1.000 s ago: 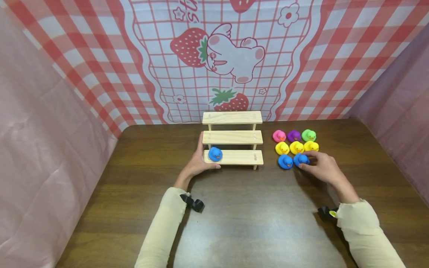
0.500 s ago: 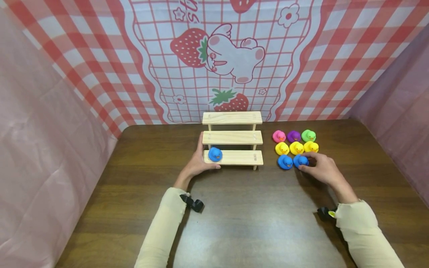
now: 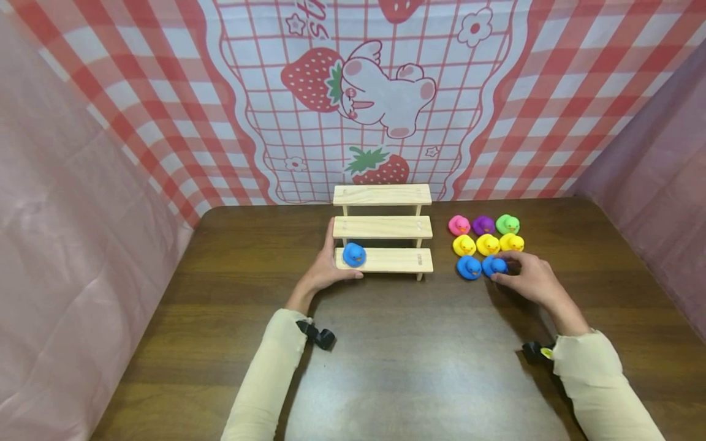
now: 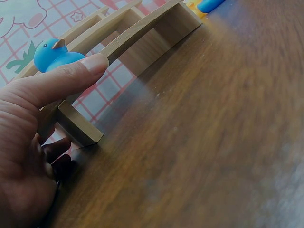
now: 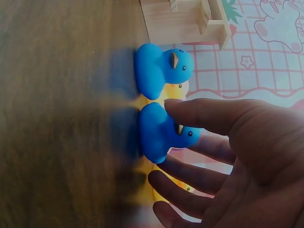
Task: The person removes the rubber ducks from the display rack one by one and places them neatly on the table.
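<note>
A three-step wooden stand (image 3: pixel 394 260) stands at the back of the table, a blue rubber duck (image 3: pixel 354 254) on the left end of its lowest step. My left hand (image 3: pixel 325 266) grips the stand's left end, the thumb (image 4: pixel 71 78) along the front edge of that step and the other fingers partly hidden. To the right, my right hand (image 3: pixel 529 275) pinches another blue duck (image 5: pixel 154 133) between thumb and fingers; this duck is on the table. Beside it sits a third blue duck (image 3: pixel 469 267), untouched.
Behind the blue ducks are a row of yellow ducks (image 3: pixel 488 244) and a row with a pink duck (image 3: pixel 459 225), a purple duck (image 3: pixel 483 225) and a green duck (image 3: pixel 507 224). A checked cloth (image 3: pixel 265 122) hangs behind the brown table (image 3: pixel 386 361).
</note>
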Tool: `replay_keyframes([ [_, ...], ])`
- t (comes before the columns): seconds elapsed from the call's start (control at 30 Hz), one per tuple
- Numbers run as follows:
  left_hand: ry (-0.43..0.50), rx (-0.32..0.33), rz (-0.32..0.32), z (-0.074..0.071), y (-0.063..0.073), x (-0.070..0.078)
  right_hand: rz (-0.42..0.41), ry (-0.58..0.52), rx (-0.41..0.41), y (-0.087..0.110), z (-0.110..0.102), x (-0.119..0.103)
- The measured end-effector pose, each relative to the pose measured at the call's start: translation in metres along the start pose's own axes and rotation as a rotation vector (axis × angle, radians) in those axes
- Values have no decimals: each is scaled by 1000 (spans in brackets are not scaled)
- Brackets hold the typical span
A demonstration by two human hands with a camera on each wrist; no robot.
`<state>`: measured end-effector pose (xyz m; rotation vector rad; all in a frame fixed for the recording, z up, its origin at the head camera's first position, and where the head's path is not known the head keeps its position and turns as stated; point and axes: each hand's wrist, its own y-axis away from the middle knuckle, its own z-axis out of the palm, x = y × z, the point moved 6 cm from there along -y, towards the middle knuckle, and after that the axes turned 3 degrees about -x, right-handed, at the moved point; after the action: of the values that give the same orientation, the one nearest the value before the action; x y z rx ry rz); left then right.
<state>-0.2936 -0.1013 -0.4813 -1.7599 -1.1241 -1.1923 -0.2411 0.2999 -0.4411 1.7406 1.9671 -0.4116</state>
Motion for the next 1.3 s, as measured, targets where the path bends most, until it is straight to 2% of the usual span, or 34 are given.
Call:
replay_keyframes([
  [0.2, 8, -4, -1, 1, 1, 2, -4, -17, 6, 4, -7, -5],
  [0.43, 4, -5, -14, 0, 1, 2, -15, -13, 74, 6, -23, -19],
  [0.7, 2, 2, -8, -1, 2, 0, -75, -60, 99, 3, -31, -64],
  [0.97, 17, 0, 13, 0, 1, 1, -190, -92, 147, -6, -27, -109],
  [1.13, 16, -2, 10, 0, 1, 1, -229, -162, 113, -14, -18, -128],
  [1.3, 6, -3, 5, 0, 0, 0, -255, -186, 87, -20, -9, -146],
])
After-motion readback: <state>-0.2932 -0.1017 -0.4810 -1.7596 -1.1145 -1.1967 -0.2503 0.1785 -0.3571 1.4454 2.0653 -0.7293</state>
